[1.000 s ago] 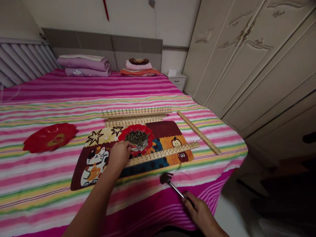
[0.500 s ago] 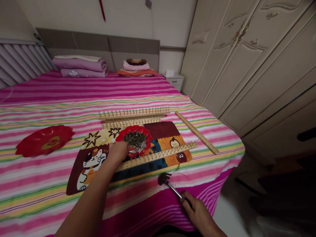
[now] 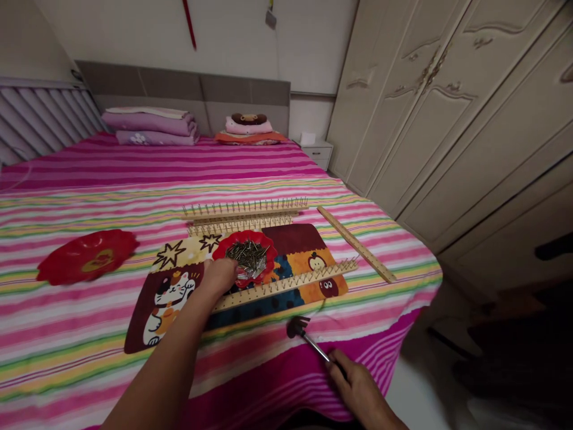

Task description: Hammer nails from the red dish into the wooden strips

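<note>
I am seeing the left hand (image 3: 219,276) bending its fingers together at the near edge of a red dish (image 3: 219,251), with the fingertips meeting the nails (image 3: 247,254) heaped there; their undersides are hiding from me, so I cannot tell whether a nail is being pinched. The right hand (image 3: 358,382) is wrapping round the handle of a hammer (image 3: 316,346), covering most of the grip, and the head is pointing toward the left hand's side, too dark for me to judge whether it is touching the bedspread. Between the hands and beyond the hammer, a nail-studded wooden strip (image 3: 277,286) is running across a patterned mat (image 3: 293,239), its nearer end disappearing by the left wrist. Past the dish, more studded strips (image 3: 244,213) are overlapping, their nails blurring together. Both forearms are running out of view.
</note>
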